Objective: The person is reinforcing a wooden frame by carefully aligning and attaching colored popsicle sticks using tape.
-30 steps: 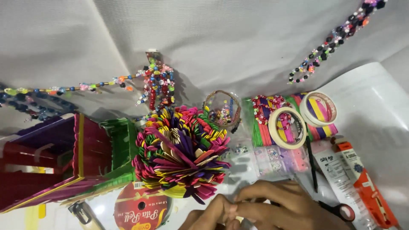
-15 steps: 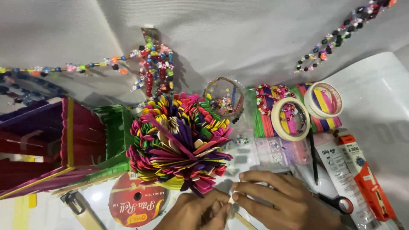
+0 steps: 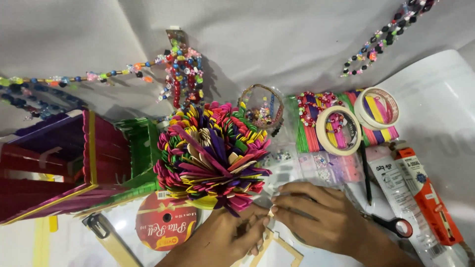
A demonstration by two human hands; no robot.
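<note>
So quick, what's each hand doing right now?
Left hand: fingers pinching a pale wooden stick frame.
Right hand: fingertips pressing the same frame.

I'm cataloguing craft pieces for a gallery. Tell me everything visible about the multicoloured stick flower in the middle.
The stick flower is a dome-shaped rosette of flat craft sticks, apparently wood, in pink, purple, green, yellow, red and plain tan. The sticks fan outward in layers, overlapping near the centre. It sits on the white surface between a stick-built house and rolls of tape. Its lower edge overlaps a red ribbon spool. The left hand lies just below it; contact is unclear.
</note>
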